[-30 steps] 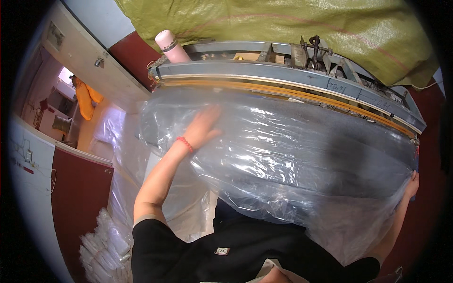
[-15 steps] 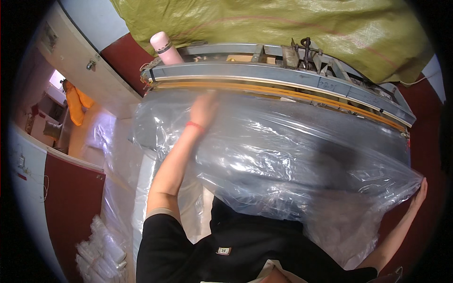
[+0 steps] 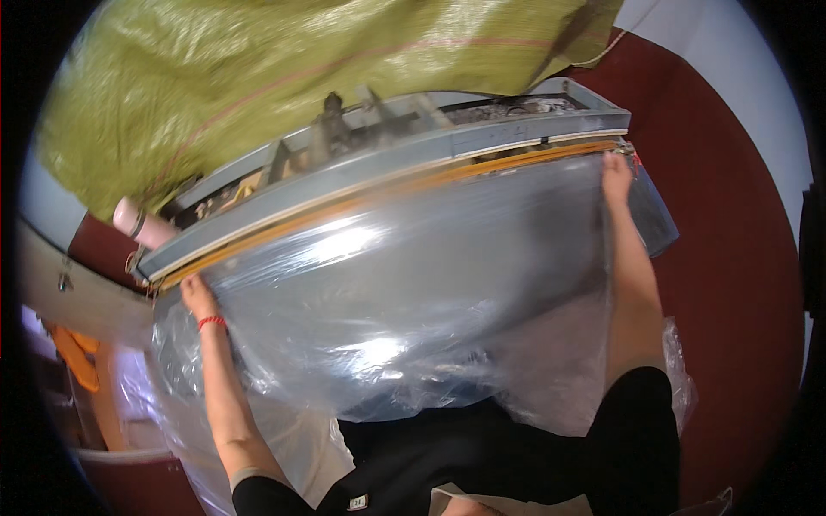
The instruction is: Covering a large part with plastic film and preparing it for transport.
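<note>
A wide sheet of clear plastic film (image 3: 413, 249) is stretched over a grey surface, its far edge lying along an orange strip (image 3: 370, 206). My left hand (image 3: 198, 297), below a red bracelet, is closed on the film close to the strip's left end. At the strip's right end my right hand (image 3: 614, 181) pinches the film's other far corner. Between my hands the film is pulled fairly taut, and its near part hangs in folds against my body. Behind the strip runs a long grey metal frame (image 3: 387, 168). The fingertips are only partly visible.
A pink bottle (image 3: 144, 225) leans at the frame's left end. Metal clamp-like parts (image 3: 334, 120) stand on the frame. An olive woven sheet (image 3: 301, 60) hangs behind. More clear film lies low on the left, next to a doorway. A dark red wall (image 3: 723, 215) borders the right.
My left hand has gone from above the film to its left far corner. My right hand has risen to the strip's right end, drawing the film with it. The view has turned rightward.
</note>
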Motion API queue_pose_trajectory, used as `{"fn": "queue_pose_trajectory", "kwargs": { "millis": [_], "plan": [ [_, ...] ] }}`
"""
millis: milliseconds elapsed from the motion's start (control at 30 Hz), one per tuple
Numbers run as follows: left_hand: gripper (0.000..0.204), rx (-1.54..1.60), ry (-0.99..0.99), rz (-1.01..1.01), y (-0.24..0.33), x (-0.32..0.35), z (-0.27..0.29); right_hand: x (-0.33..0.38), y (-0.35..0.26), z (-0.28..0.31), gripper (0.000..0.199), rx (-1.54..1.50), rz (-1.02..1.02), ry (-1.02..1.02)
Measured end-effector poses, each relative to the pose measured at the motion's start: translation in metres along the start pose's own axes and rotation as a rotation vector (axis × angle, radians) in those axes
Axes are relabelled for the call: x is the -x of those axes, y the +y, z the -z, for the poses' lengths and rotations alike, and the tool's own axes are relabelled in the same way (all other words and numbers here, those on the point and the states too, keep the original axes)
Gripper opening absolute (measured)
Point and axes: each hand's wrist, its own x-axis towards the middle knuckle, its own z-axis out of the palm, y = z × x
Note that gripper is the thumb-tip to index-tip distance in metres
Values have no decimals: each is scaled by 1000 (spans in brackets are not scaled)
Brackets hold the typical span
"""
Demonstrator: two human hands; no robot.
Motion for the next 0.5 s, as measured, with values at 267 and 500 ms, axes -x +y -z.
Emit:
{"fn": "queue_pose_trajectory", "kwargs": {
  "millis": [267, 500],
  "plan": [
    [16, 229, 46, -40, -36, -33, -9, -7, -5, -53, 16, -450, -126, 93],
    [16, 218, 86, 186, -20, -27, 8, -7, -19, -41, 10, -268, -377, 154]
  ]
}}
